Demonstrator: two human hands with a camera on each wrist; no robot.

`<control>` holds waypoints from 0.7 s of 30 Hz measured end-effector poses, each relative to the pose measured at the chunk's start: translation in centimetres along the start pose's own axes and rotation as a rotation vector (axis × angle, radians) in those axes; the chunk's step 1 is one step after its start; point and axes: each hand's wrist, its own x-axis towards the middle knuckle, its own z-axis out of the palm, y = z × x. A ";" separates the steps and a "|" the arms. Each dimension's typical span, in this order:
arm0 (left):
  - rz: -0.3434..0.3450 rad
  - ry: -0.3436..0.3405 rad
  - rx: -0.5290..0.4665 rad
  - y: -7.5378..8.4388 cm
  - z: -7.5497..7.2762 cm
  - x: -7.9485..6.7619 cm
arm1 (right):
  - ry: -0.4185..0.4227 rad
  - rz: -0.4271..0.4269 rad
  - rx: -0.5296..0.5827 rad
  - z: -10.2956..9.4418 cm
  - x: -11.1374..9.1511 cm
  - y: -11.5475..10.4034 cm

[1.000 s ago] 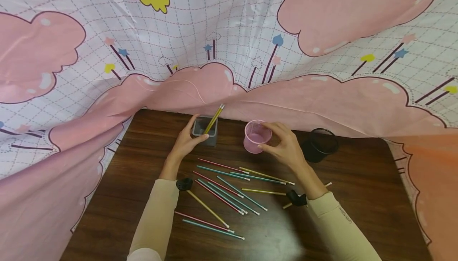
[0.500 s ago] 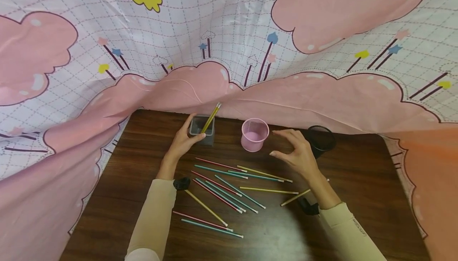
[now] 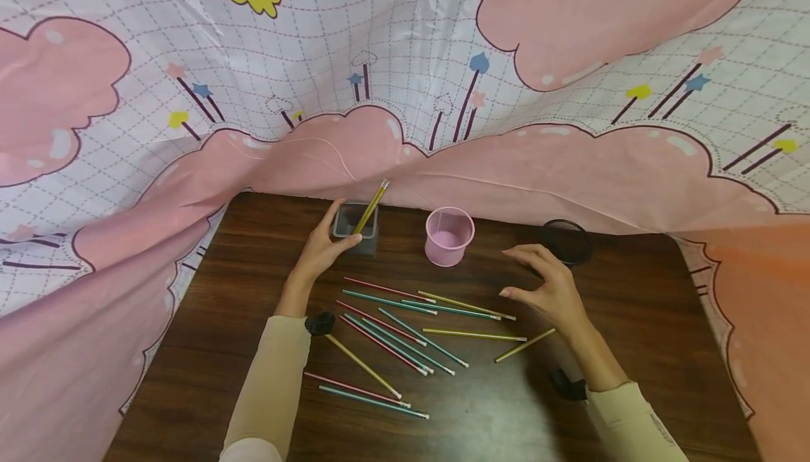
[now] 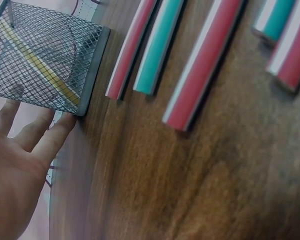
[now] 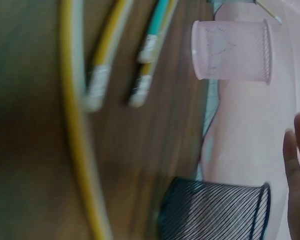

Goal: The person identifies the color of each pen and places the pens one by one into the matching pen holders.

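My left hand (image 3: 319, 247) holds a square grey mesh pencil cup (image 3: 365, 245) at the table's far edge, thumb near its front corner and fingers along its left side. Yellow pencils (image 3: 372, 206) lean in that cup; in the left wrist view one shows through the mesh (image 4: 45, 40). My right hand (image 3: 549, 286) hovers with nothing in it, thumb and fingers apart, in front of a round black mesh cup (image 3: 567, 259). Left of it stands a round pink mesh cup (image 3: 446, 251), apart from both hands; no pencils show in it.
Loose red, teal and yellow pencils (image 3: 474, 335) lie scattered across the middle of the dark wooden table (image 3: 209, 349). One yellow pencil (image 3: 524, 346) lies near my right wrist. A cloud-patterned pink and white cloth (image 3: 506, 188) hangs right behind the cups.
My right hand has drawn away from the pink cup, moving right and toward me. The left hand has stayed at the grey cup. The view has shifted slightly.
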 end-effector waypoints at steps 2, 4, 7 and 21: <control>-0.008 -0.001 -0.003 0.0 0.0 0.0 | -0.006 0.004 -0.007 0.0 -1.2 0.9; -0.002 0.000 -0.008 0.0 0.0 0.0 | -0.021 0.021 -0.023 0.2 -2.6 1.9; 0.005 0.001 -0.013 -0.1 0.0 0.1 | -0.042 0.053 -0.052 0.5 -4.4 3.3; -0.014 0.012 -0.006 -0.2 0.0 0.0 | -0.027 0.145 -0.185 -1.8 -8.4 5.1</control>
